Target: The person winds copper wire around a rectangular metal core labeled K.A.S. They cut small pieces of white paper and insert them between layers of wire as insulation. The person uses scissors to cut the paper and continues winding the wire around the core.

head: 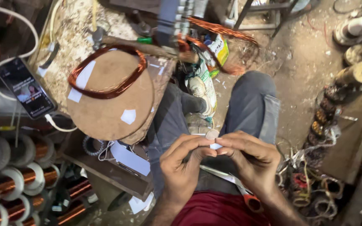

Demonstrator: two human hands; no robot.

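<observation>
My left hand [183,165] and my right hand [250,157] meet over my lap, fingertips pinched together on a small white strip of paper or tape [215,145]. A small round roll [211,134] shows just above my fingertips. A loop of copper wire [105,71] lies on a round brown board [109,100] to the upper left, with white paper patches stuck on it. My grey trousers [252,104] and red shirt [214,209] fill the space beneath the hands.
A phone [25,87] with a lit screen and white cable lies at left. Several spools of copper wire [17,180] sit at lower left. A motor stator with windings [327,117] stands right. Scissors with orange handles [248,201] rest on my lap. Dusty floor beyond.
</observation>
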